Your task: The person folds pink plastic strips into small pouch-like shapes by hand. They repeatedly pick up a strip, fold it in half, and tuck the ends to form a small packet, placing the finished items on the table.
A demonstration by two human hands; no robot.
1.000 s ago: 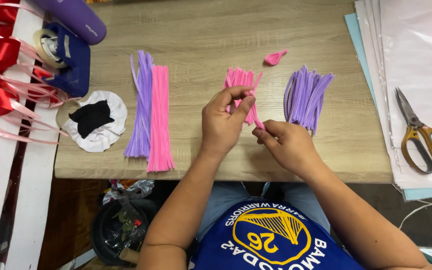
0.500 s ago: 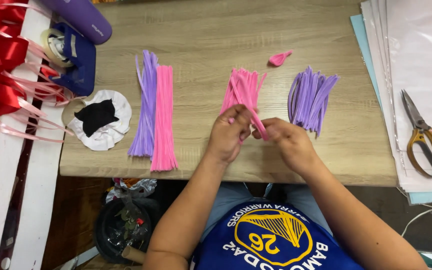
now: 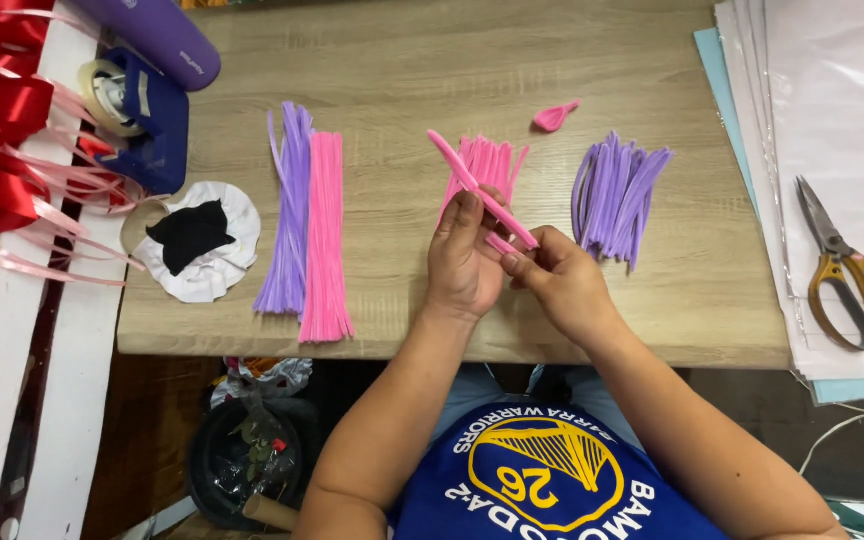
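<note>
As both hands pinch it, pink pipe cleaner points up-left diag.

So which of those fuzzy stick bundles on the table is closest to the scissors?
The short purple bundle, fanned out to the right of the hands. The short pink bundle and the two long bundles, purple and pink, lie farther left of the scissors.

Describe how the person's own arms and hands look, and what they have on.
Both arms are bare from the elbow down to the left hand and right hand: no gloves, no rings, no watch or bracelet shows. The fingernails look short and unpainted. No sleeve reaches the forearms. The person wears a blue jersey with a yellow round emblem and white lettering on the chest.
</note>
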